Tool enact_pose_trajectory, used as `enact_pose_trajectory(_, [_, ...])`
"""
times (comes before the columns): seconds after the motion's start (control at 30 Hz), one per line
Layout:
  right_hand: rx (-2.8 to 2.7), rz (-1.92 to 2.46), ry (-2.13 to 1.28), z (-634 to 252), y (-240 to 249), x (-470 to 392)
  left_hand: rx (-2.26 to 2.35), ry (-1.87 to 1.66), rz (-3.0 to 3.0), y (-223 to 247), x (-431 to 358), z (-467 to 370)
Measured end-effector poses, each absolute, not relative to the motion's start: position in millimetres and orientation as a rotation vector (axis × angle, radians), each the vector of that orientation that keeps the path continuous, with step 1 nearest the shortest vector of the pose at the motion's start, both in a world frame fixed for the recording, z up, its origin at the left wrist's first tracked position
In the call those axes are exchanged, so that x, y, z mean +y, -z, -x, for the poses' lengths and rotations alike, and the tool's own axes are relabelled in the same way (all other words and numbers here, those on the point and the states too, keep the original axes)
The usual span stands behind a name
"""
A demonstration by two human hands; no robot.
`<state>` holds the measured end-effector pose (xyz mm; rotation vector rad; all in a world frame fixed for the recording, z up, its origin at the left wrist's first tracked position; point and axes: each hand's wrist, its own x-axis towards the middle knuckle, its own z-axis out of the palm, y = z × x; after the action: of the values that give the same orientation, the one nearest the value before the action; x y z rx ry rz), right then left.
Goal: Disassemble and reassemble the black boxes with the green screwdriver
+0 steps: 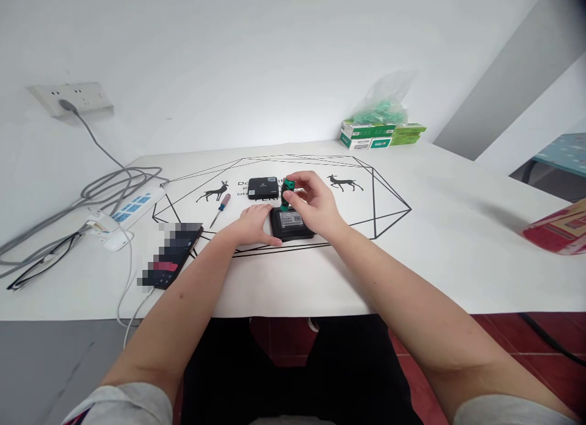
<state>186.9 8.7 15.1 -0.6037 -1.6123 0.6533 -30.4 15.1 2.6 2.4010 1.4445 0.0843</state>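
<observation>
My right hand [312,202] is closed round the green and black handle of a screwdriver [287,195], which stands upright over a black box-shaped device [293,228] with a white label. The screwdriver's tip is too small to make out. Against the left side of this device rests my left hand [256,226], its thumb along the near edge and its fingers at the far left corner. Just behind lies a flat black square case [263,187] with small stickers.
A second screwdriver [220,210] and a phone [176,254] lie to the left, near a white power strip [137,210] and grey cables. Green and white boxes [367,135] under a plastic bag [384,104] stand at the back right. A red package [556,229] sits far right.
</observation>
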Motion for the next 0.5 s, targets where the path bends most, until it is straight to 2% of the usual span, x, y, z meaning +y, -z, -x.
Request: enact_pose_trajectory(0.5, [-1.768, 0.605, -0.435, -193.4, -23.9, 4.7, 1.415, -0.131, -2.414, -1.7, 15.3, 32.5])
